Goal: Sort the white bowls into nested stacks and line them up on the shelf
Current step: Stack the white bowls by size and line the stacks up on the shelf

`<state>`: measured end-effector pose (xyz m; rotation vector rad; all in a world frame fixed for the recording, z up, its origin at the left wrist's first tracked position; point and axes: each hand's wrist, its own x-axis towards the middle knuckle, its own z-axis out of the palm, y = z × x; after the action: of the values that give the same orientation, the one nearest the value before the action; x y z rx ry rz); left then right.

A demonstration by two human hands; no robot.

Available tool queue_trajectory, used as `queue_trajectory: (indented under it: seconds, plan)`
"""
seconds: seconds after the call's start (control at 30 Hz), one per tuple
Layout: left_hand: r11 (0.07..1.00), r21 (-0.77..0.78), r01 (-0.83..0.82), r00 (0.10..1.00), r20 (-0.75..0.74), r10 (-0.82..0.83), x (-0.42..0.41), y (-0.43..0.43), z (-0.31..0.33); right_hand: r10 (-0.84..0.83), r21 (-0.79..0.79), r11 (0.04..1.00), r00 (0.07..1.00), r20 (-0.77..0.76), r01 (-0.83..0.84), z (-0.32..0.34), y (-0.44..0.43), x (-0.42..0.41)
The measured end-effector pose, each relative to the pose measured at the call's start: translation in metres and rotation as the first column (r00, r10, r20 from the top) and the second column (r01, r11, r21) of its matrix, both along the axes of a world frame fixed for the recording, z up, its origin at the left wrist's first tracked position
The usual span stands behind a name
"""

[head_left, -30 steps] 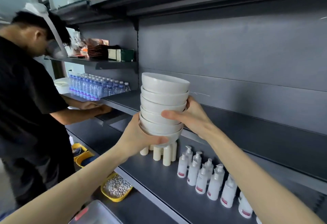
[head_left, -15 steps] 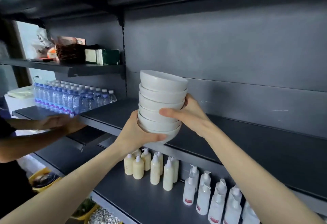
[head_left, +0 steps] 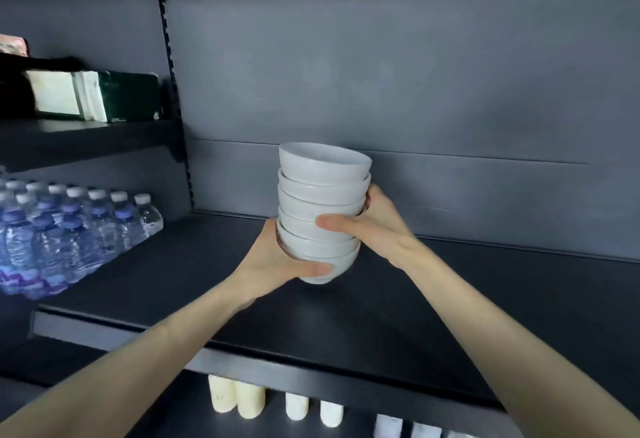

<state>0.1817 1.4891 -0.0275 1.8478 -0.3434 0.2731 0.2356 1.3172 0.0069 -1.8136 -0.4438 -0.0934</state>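
A nested stack of several white bowls [head_left: 323, 195] sits between both my hands over the dark shelf [head_left: 450, 292], its base at or just above the shelf surface; I cannot tell whether it touches. My left hand [head_left: 277, 261] cups the bottom bowls from the left, thumb across the front of the lowest bowl. My right hand [head_left: 372, 223] grips the stack's right side, thumb across the middle bowls. The stack leans slightly left at the top.
A shrink-wrapped pack of water bottles [head_left: 62, 229] lies on the same shelf at the left. A green and white box [head_left: 93, 94] rests on the upper left shelf. Cream and white bottles [head_left: 242, 399] stand on the shelf below. The grey back panel [head_left: 450, 188] is close behind the stack.
My view has moved closer and higher; the other person has dropped out of sight. Both hands have carried the stack forward, from the shelf's front edge to over the shelf surface.
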Motion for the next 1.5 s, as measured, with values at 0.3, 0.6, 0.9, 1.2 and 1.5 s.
queue_trajectory:
  seconds: [0.3,0.6,0.9,1.2,1.5]
  plan:
    - [0.995,0.016,0.095,0.992,-0.087,-0.093,0.094,0.061,-0.013,-0.133,-0.016,0.991,0.991,-0.029,0.133,-0.01,0.054,0.065]
    - [0.993,0.014,0.113,0.992,-0.059,-0.112,0.129,0.085,-0.015,-0.168,-0.031,0.985,0.986,-0.021,0.167,-0.019,0.083,0.104]
    - [0.996,-0.016,0.087,0.99,-0.112,-0.088,0.15,0.091,-0.028,-0.153,-0.076,0.986,0.988,-0.022,0.151,-0.02,0.086,0.119]
    - [0.99,-0.024,0.142,0.979,-0.144,-0.144,0.164,0.076,-0.029,-0.165,-0.054,0.985,0.986,-0.013,0.164,-0.021,0.07,0.125]
    - [0.982,-0.006,0.19,0.977,-0.1,-0.19,0.16,0.074,-0.025,-0.085,-0.049,0.995,0.996,-0.038,0.083,-0.015,0.063,0.123]
